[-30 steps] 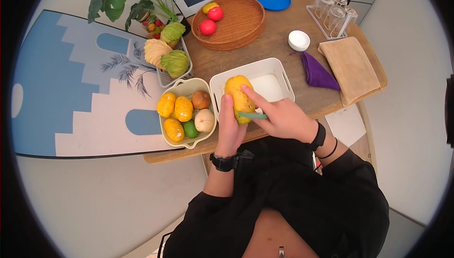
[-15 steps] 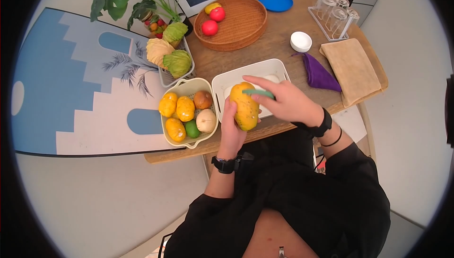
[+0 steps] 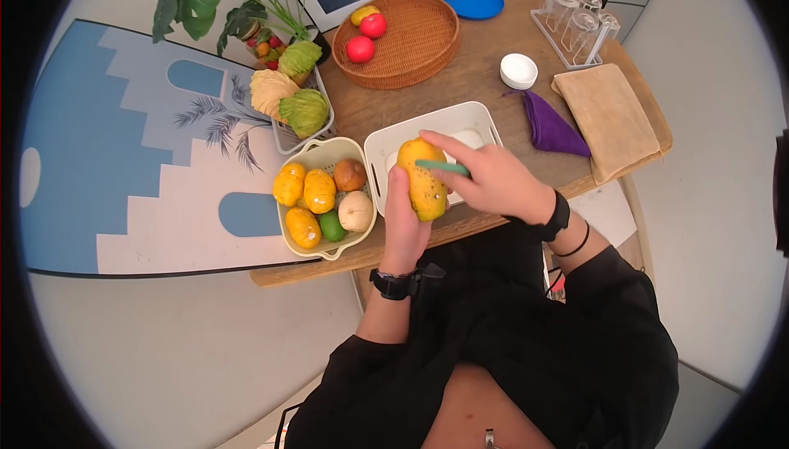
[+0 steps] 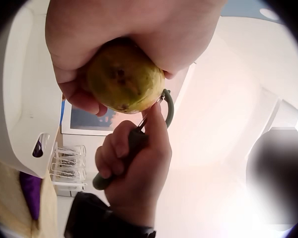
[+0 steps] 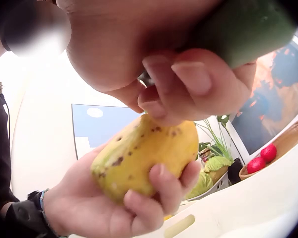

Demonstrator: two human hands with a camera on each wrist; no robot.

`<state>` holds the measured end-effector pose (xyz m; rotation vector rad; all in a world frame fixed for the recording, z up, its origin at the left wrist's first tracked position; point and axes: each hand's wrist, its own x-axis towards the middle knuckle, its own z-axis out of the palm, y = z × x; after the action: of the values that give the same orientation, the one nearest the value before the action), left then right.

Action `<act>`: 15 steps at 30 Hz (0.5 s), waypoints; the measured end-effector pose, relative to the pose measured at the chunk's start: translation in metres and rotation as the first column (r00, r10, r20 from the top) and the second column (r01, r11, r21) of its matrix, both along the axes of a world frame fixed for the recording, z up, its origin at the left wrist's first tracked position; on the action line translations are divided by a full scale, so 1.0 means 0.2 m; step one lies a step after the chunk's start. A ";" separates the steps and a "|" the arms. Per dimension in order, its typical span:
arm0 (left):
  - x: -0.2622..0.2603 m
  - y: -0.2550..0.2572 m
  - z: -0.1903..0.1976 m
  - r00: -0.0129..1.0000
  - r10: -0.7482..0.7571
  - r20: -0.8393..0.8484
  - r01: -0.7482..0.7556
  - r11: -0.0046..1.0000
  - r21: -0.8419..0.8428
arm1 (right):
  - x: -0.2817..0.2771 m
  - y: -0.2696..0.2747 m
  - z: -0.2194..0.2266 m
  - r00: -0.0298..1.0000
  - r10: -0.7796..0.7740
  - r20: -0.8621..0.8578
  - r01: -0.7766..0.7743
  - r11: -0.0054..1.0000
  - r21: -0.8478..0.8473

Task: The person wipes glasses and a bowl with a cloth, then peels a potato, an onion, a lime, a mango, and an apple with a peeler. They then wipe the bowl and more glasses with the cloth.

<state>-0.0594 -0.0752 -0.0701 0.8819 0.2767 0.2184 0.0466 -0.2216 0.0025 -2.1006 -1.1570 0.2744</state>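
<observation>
A yellow, dark-spotted fruit (image 3: 424, 179) is gripped by the left hand (image 3: 404, 223), fingers wrapped round its side in the right wrist view. The right hand (image 3: 507, 186) holds a green peeler (image 3: 444, 168) by its handle, the peeler's head at the fruit's upper part. In the left wrist view the right hand (image 4: 139, 163) has its fingers curled round the dark green handle, and the peeler's curved frame (image 4: 169, 108) lies against the edge of the fruit (image 4: 125, 78). Fruit and hands are above the near side of a white basket (image 3: 394, 138).
Left of the white basket stands a cream basket (image 3: 327, 253) of several fruits. Cabbages (image 3: 304, 112) lie in a grey basket behind. Farther back are a wicker tray (image 3: 419, 38) and a blue plate (image 3: 474, 2). White bowls (image 3: 519, 71), purple cloth (image 3: 552, 127) and glasses (image 3: 567, 9) are right.
Over the last second the peeler has moved from the fruit's lower end to its upper part, the right hand shifting up with it. The left hand still grips the fruit.
</observation>
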 end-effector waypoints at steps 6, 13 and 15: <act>-0.02 -0.02 -0.07 0.996 0.034 0.085 -0.057 0.956 0.286 | 0.18 0.05 -0.06 0.965 0.116 -0.234 -0.066 0.976 0.209; 0.00 -0.01 -0.02 0.996 0.007 0.087 -0.016 0.995 0.102 | 0.02 -0.03 0.01 0.990 0.086 -0.115 -0.085 0.996 0.013; 0.02 -0.01 0.04 0.999 0.035 0.021 -0.032 0.992 -0.119 | -0.06 -0.05 -0.03 0.994 0.108 -0.020 -0.108 0.994 0.007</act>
<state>-0.0563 -0.0767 -0.0628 0.7566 0.2804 0.2409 0.0352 -0.2313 -0.0032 -2.0290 -1.2597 0.3421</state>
